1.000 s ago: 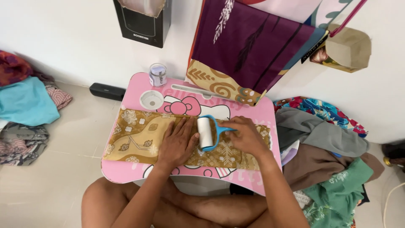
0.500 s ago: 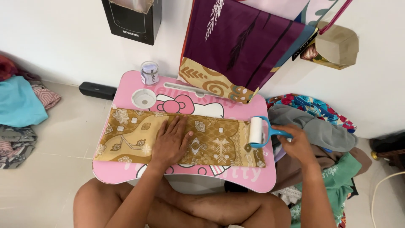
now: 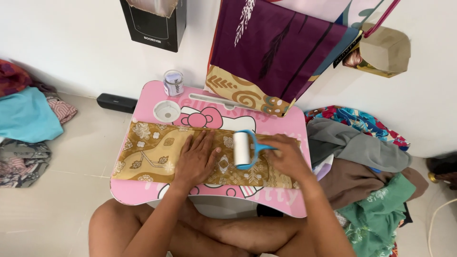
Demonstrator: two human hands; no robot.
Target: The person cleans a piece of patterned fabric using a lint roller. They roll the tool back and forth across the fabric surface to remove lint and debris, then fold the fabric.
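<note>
A folded brown-gold patterned cloth point(image 3: 152, 152) lies across a pink lap table point(image 3: 285, 119). My left hand point(image 3: 196, 159) presses flat on the cloth near its middle, fingers spread. My right hand point(image 3: 284, 157) grips the blue handle of a lint roller point(image 3: 243, 149). Its white roll rests on the cloth just right of my left hand. My crossed legs show under the table.
A small jar point(image 3: 173, 83) and a round white cup holder point(image 3: 167, 112) sit at the table's back left. Purple fabric point(image 3: 276, 47) hangs over the back edge. Piles of clothes lie on the floor left point(image 3: 26, 119) and right point(image 3: 366, 157). A black box point(image 3: 154, 24) hangs on the wall.
My right hand has brought the lint roller back leftward from the cloth's right end to beside my left hand. The left hand stayed pressed on the cloth.
</note>
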